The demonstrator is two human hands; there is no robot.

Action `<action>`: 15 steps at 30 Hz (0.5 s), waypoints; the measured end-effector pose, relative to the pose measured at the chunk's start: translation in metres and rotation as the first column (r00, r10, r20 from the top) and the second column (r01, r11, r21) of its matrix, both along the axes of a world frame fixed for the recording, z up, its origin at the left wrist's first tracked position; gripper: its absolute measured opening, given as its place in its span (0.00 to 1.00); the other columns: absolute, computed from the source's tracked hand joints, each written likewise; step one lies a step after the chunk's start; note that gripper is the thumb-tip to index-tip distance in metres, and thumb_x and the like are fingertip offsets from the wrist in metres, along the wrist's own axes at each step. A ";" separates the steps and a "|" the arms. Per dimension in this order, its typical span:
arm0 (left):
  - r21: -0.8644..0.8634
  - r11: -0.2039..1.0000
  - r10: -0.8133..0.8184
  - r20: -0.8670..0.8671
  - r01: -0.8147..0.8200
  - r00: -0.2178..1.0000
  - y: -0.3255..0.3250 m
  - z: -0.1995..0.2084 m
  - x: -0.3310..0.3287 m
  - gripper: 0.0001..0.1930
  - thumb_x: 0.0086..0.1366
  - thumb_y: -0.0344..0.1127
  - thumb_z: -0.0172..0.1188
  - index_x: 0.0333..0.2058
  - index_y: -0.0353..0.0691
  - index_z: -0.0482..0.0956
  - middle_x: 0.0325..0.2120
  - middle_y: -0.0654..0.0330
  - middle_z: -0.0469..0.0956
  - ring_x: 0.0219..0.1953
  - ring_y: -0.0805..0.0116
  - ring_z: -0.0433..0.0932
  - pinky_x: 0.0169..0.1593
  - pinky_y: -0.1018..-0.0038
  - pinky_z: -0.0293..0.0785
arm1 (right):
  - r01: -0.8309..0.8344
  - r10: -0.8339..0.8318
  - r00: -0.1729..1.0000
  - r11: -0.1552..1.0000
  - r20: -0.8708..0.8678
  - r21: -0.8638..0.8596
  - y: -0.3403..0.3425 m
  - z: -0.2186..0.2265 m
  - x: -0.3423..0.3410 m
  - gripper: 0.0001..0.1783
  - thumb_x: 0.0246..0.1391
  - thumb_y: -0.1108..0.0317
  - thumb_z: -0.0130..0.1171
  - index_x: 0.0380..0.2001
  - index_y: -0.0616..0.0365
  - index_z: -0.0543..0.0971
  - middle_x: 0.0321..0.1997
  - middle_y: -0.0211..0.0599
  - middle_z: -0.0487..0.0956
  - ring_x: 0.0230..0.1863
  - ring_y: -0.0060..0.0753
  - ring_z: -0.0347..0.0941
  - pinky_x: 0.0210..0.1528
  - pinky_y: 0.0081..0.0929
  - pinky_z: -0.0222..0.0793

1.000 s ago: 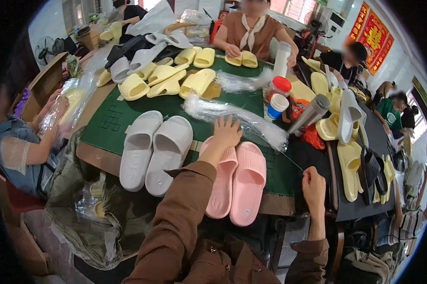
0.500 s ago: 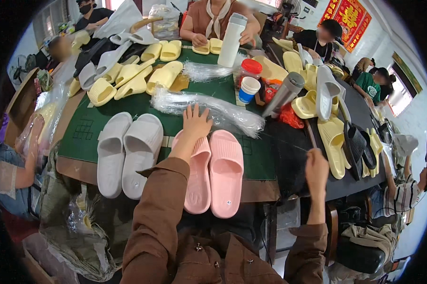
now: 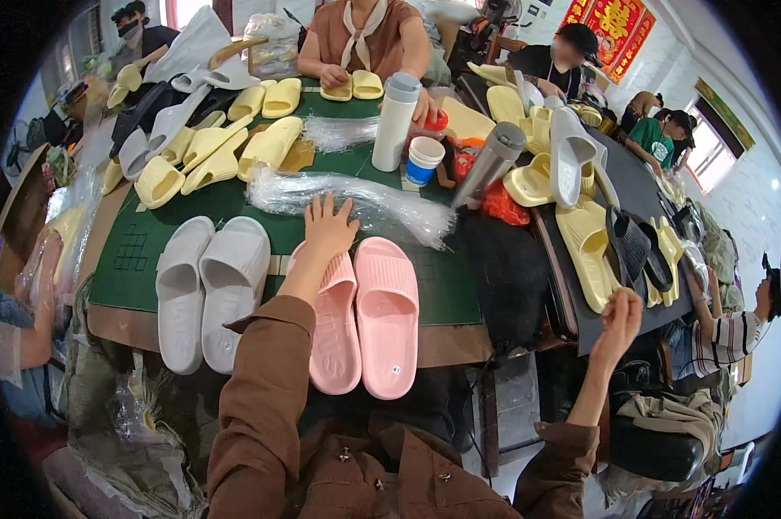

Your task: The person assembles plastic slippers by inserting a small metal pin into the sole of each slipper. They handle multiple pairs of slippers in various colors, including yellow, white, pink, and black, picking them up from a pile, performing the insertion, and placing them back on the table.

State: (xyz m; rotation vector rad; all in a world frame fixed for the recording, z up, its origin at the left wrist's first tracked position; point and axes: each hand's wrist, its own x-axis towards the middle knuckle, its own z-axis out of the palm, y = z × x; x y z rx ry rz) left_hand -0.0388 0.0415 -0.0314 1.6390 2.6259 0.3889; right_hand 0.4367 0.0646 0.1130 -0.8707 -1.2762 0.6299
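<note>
My left hand (image 3: 328,227) lies with fingers spread on the near edge of a bundle of thin clear plastic strands (image 3: 364,201). Its wrist passes over the left slipper of a pink pair (image 3: 389,320), which sits at the table's near edge. A grey pair of slippers (image 3: 235,290) stands just to the left. Out at the right, my right hand (image 3: 617,324) is raised with its fingertips pinched together, near a yellow slipper (image 3: 588,259). A single thin strand led to those fingers a moment ago; against the dark background it is hard to see now.
Yellow slippers (image 3: 269,149) and grey ones crowd the green table's (image 3: 140,259) far left. A white bottle (image 3: 396,121), a paper cup (image 3: 423,161) and a steel flask (image 3: 492,163) stand beyond the bundle. Across the table sits a person (image 3: 408,43); more people work around.
My right hand has moved outward to the right, away from the bundle. My left hand stays by the strands. Across the table, the person's hand and the white bottle have lowered to the table.
</note>
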 end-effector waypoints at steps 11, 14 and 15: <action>0.702 0.708 -0.189 0.082 0.078 0.979 -0.016 0.048 0.006 0.15 0.59 0.30 0.57 0.46 0.37 0.78 0.51 0.49 0.74 0.56 0.50 0.69 0.58 0.62 0.66 | -0.083 0.105 0.923 0.994 0.369 -0.076 -0.038 0.034 -0.005 0.03 0.58 0.74 0.55 0.30 0.61 0.75 0.24 0.21 0.69 0.25 0.12 0.62 0.28 0.13 0.57; 0.783 0.609 -0.382 0.148 0.128 0.912 -0.039 0.090 0.042 0.15 0.59 0.24 0.54 0.45 0.38 0.79 0.43 0.52 0.76 0.39 0.59 0.76 0.44 0.71 0.71 | -0.069 0.107 0.776 0.994 0.621 -0.086 -0.052 0.032 -0.032 0.02 0.52 0.78 0.56 0.26 0.63 0.75 0.22 0.26 0.71 0.24 0.15 0.65 0.27 0.16 0.61; 0.780 0.617 -0.444 0.238 0.102 0.864 -0.054 0.104 0.055 0.15 0.59 0.23 0.54 0.45 0.38 0.79 0.42 0.52 0.76 0.36 0.61 0.76 0.41 0.72 0.72 | -0.098 0.130 0.721 0.991 0.681 -0.085 -0.058 0.034 -0.046 0.02 0.51 0.79 0.56 0.25 0.64 0.75 0.21 0.29 0.72 0.24 0.16 0.66 0.27 0.17 0.62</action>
